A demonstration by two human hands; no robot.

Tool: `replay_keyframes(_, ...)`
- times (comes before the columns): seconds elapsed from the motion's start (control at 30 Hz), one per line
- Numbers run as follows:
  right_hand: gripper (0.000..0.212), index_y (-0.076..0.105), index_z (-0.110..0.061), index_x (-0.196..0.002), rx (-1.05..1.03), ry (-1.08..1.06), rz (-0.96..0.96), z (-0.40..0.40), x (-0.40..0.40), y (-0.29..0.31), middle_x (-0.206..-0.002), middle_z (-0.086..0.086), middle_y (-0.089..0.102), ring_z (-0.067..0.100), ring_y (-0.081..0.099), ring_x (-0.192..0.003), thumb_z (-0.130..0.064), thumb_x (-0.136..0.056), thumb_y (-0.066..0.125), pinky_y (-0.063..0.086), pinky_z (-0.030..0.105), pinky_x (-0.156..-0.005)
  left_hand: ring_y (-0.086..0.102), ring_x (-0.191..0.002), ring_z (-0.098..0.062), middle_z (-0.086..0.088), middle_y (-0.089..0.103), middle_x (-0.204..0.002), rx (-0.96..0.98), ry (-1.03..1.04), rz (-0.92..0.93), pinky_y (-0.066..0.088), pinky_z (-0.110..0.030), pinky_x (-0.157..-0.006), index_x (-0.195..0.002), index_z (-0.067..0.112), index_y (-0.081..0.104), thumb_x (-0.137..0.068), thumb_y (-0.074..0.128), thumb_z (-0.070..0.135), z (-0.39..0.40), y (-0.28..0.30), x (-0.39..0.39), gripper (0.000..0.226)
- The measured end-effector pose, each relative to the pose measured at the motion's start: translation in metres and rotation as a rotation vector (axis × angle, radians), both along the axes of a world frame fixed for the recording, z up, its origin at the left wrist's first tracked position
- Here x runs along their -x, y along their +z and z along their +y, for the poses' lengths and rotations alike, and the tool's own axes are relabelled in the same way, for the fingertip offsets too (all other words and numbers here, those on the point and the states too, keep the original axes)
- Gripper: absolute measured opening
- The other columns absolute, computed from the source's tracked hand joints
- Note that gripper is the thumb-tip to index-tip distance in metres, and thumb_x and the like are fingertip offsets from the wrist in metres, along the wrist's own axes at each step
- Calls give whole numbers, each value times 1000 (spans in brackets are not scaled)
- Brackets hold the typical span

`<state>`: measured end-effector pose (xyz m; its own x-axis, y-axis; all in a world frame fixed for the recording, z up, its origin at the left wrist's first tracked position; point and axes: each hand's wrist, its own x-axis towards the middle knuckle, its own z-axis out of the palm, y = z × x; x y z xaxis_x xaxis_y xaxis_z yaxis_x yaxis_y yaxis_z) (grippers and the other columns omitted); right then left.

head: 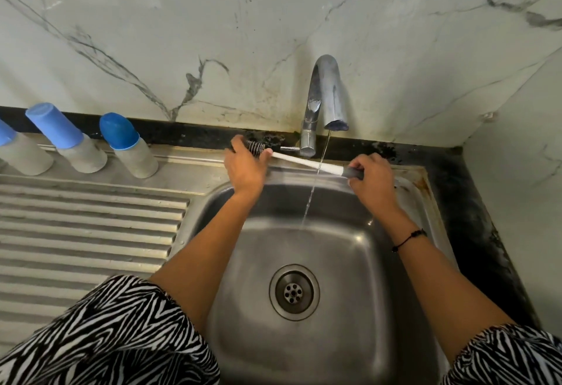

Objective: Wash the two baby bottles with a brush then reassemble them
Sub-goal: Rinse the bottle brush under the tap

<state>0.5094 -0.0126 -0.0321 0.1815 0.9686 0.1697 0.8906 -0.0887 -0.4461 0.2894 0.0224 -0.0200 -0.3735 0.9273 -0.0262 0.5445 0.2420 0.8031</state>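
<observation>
A bottle brush (304, 162) with a white shaft, grey handle and dark bristle head lies across the back of the sink, under a thin stream of water. My left hand (244, 167) grips the bristle end. My right hand (369, 176) holds the grey handle end. Three capped baby bottles stand on the drainboard at the back left: one with a dark blue cap (127, 145), one with a light blue cap (65, 138), and a third (18, 149) cut off by the frame's left edge.
A chrome tap (324, 101) runs water into the steel sink (292, 250), whose drain (293, 292) sits in the middle. A ribbed steel drainboard (88, 232) lies to the left. A marble wall stands behind, with a dark stained counter edge at the right.
</observation>
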Motion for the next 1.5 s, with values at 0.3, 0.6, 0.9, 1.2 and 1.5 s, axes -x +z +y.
replay_keyframes(0.3,29,70,-3,-104,-20,126,37,46,-7,-1,-104,17,60,33,52,-103,2,-75,69,36,27,-91,38,-113,-33,-19,39,-126,-54,-61,466,30,-35,-98,-124,10,50,-88,62,39,39,-15,16,48)
replay_keyframes(0.6,33,68,-4,-111,-31,152,-9,55,-9,-11,-113,19,59,35,46,-110,2,-79,65,25,18,-87,38,-117,-32,-16,41,-127,-129,-115,497,30,-32,-96,-122,11,54,-90,61,29,41,-22,14,38)
replay_keyframes(0.9,39,64,-6,-117,-56,109,-33,47,-1,-12,-114,17,56,35,39,-114,4,-79,59,29,25,-96,38,-116,-32,-16,41,-126,-137,-151,489,34,-32,-92,-120,9,52,-87,63,21,38,-13,7,37)
replay_keyframes(1.2,40,61,1,-112,-177,124,-79,34,22,-8,-108,23,56,41,45,-107,10,-73,60,40,41,-91,45,-105,-37,-22,50,-113,-292,-141,343,32,-32,-89,-111,1,58,-79,70,6,14,-16,-6,35)
replay_keyframes(1.5,30,64,0,-102,-256,159,-34,28,35,-12,-101,18,59,37,49,-101,10,-74,58,39,32,-86,45,-107,-31,-20,50,-114,-261,-170,226,34,-32,-93,-112,0,57,-84,65,5,3,-22,-12,30)
